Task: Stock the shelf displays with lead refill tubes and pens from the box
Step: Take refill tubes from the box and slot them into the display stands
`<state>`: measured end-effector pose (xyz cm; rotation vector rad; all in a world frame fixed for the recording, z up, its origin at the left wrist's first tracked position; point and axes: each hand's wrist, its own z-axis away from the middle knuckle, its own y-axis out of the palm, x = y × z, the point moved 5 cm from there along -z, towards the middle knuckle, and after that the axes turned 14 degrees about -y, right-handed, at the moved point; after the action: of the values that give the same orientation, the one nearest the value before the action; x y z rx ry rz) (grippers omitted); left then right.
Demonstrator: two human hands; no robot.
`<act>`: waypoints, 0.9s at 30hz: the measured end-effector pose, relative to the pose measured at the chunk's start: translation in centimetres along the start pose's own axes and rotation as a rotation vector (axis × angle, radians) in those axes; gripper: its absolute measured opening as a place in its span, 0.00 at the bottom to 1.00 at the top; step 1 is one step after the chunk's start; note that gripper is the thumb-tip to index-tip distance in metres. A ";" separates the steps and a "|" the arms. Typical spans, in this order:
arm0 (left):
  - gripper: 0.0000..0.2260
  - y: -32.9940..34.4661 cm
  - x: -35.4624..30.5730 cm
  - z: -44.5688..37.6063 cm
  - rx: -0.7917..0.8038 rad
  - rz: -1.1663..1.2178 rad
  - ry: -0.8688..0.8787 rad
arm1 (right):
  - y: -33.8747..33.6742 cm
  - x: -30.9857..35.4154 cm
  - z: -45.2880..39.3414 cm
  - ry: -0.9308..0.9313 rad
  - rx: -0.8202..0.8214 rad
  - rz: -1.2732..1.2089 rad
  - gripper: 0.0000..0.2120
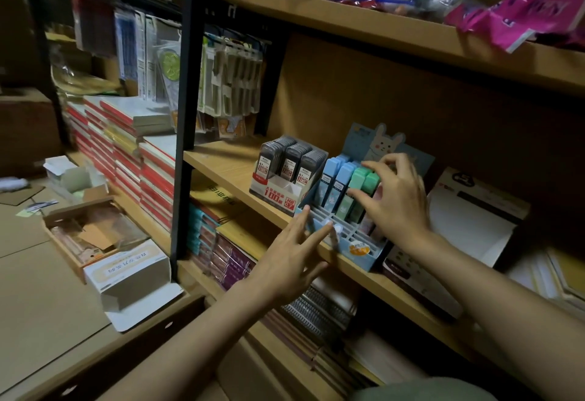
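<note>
A blue bunny display [357,242] with a slotted front rack stands on the middle wooden shelf [228,163]. It holds blue lead refill tubes [335,179] and green ones [361,185]. My right hand [395,195] hovers over the green and pink tubes, fingers spread and bent, fingertips touching their tops. My left hand [294,258] reaches to the rack's front left corner with straight fingers touching it. Left of it sits a white-and-red display [278,191] with dark grey lead tubes [291,157].
An open white box [126,274] and an open cardboard box [91,229] lie on the surface at the left. Stacked notebooks [126,153] fill the left shelf. A white carton [468,220] stands right of the bunny display. Hanging packs [234,77] are behind.
</note>
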<state>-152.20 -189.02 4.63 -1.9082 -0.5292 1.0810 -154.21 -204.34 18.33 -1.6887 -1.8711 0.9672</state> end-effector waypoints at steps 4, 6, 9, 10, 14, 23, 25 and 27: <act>0.26 -1.0 0.5 2.4 -0.133 0.027 0.024 | -0.5 3.6 3.6 -0.152 -0.102 -0.241 0.13; 0.20 -0.3 1.8 4.3 -0.085 0.041 -0.012 | 0.6 5.7 6.3 -0.178 -0.068 -0.384 0.09; 0.12 1.9 4.8 8.6 0.135 0.070 -0.118 | 3.8 9.7 10.5 -0.189 0.072 -0.579 0.06; 0.11 2.7 5.8 10.2 0.218 0.074 -0.179 | 5.1 11.1 12.1 -0.195 0.154 -0.650 0.06; 0.13 6.2 10.5 18.2 0.495 -0.006 -0.526 | 11.8 16.3 19.5 -0.301 0.711 -0.746 0.10; 0.15 16.1 17.1 30.9 0.264 0.564 -1.468 | 23.2 21.7 30.5 -0.369 1.362 -0.660 0.21; 0.19 19.4 17.2 33.2 0.113 0.701 -1.673 | 25.4 22.1 32.1 -0.341 1.422 -0.670 0.23; 0.21 22.6 16.9 35.2 0.140 0.672 -1.825 | 27.3 22.5 33.9 -0.321 1.476 -0.642 0.25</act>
<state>-173.89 -172.91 -31.51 -0.4036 -0.6513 3.0503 -163.98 -189.02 -27.16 -0.0668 -1.0328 1.6726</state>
